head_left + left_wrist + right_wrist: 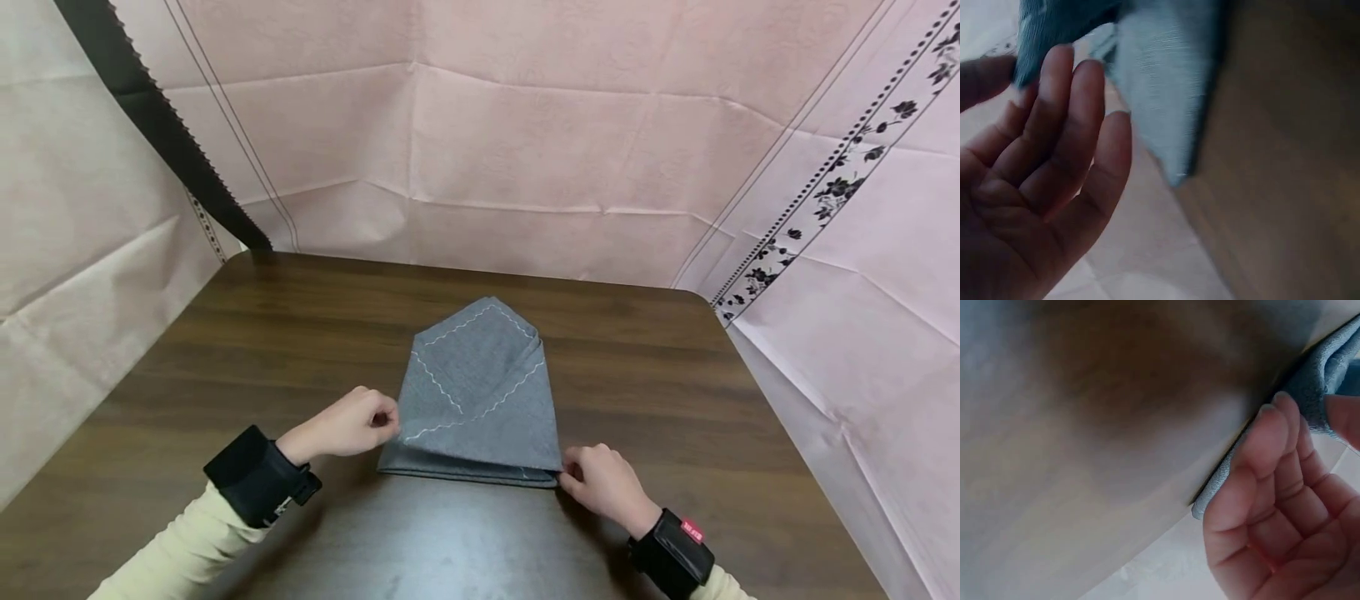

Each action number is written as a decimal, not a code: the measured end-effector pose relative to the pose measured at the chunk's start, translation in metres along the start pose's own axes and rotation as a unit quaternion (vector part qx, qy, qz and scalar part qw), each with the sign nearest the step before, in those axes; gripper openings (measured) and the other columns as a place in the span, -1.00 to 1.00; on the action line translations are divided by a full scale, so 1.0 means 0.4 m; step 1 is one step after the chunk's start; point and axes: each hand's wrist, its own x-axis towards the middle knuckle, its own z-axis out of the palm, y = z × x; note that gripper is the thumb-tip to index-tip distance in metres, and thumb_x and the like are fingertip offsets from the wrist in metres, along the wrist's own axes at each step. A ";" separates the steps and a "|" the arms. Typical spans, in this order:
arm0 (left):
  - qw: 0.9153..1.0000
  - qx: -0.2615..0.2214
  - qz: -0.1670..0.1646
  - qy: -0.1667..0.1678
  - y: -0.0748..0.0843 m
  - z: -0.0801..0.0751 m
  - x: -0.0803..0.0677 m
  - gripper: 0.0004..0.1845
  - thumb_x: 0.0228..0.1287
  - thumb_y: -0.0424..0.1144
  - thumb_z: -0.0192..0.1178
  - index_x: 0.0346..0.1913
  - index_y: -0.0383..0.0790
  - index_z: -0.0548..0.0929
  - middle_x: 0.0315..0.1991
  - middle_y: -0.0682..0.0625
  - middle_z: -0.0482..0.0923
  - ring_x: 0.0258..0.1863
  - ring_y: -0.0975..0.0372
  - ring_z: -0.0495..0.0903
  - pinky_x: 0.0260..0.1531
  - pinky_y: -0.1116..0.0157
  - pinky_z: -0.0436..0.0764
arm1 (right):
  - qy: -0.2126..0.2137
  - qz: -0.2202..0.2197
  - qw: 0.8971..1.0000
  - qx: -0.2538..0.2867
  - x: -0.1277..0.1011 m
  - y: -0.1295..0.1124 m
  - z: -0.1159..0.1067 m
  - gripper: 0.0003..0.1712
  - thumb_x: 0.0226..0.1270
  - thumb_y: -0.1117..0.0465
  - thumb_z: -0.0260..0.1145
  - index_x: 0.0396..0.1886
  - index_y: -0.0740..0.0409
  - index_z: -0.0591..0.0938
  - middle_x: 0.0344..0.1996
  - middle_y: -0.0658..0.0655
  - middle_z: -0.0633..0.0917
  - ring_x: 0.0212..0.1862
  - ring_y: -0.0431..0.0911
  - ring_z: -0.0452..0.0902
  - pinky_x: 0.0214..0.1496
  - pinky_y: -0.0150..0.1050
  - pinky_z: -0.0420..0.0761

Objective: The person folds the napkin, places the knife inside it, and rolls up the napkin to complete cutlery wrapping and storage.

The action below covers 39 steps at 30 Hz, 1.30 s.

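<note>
A grey cloth point(480, 392) with white zigzag stitching lies folded into a pointed envelope shape in the middle of the dark wooden table point(675, 375). My left hand point(388, 421) pinches the cloth's left edge; in the left wrist view the thumb and fingertips point(1063, 59) meet on the cloth point(1160, 81). My right hand point(567, 475) pinches the near right corner, and the right wrist view shows its fingers point(1272, 419) curled against the cloth's folded edge point(1325, 369). Both wrists wear black bands.
Pink creased sheeting point(570, 142) hangs behind and beside the table, with a floral-trimmed strip point(832, 192) at the right and a dark strip point(161, 125) at the left. The table's rounded far corners meet the sheeting.
</note>
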 end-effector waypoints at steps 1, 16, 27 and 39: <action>1.000 -0.003 -0.002 -0.013 -0.006 0.002 -0.004 -0.76 0.08 -0.49 0.14 -0.65 -0.16 0.51 -0.68 0.22 0.30 -0.66 0.42 0.24 -0.59 0.46 0.29 | -0.001 -0.006 1.000 -0.001 0.000 0.002 0.000 -0.80 0.05 0.25 0.31 -0.67 -0.03 0.50 -0.77 -0.20 0.37 -0.69 -0.35 0.23 -0.64 -0.40 0.26; 0.996 0.020 -0.034 -0.084 -0.056 0.052 -0.024 -0.68 0.08 -0.45 0.14 -0.75 -0.12 0.46 -0.75 0.23 0.27 -0.74 0.45 0.17 -0.63 0.47 0.25 | -0.006 -0.090 0.996 0.003 -0.004 -0.006 -0.017 -0.82 0.03 0.30 0.35 -0.52 0.02 0.49 -0.66 -0.16 0.40 -0.61 -0.34 0.25 -0.60 -0.40 0.28; 0.996 0.062 -0.040 -0.059 -0.049 0.060 -0.021 -0.69 0.00 -0.47 0.13 -0.77 -0.11 0.40 -0.75 0.22 0.18 -0.75 0.44 0.13 -0.71 0.47 0.20 | 0.040 -0.246 0.964 -0.091 0.019 -0.018 0.035 -0.74 -0.15 0.49 0.31 -0.56 0.05 0.53 -0.58 -0.09 0.48 -0.50 -0.21 0.49 -0.53 -0.37 0.44; 0.971 0.235 0.029 -0.044 0.002 0.104 -0.016 -0.78 -0.05 -0.57 0.19 -0.47 -0.15 0.55 -0.56 0.08 0.42 -0.55 0.30 0.44 -0.59 0.40 0.42 | 0.007 -0.211 0.972 -0.103 0.156 0.012 -0.026 -0.55 0.17 0.06 0.30 -0.03 0.25 0.59 0.03 0.27 0.52 0.10 0.10 0.41 0.03 -0.03 0.44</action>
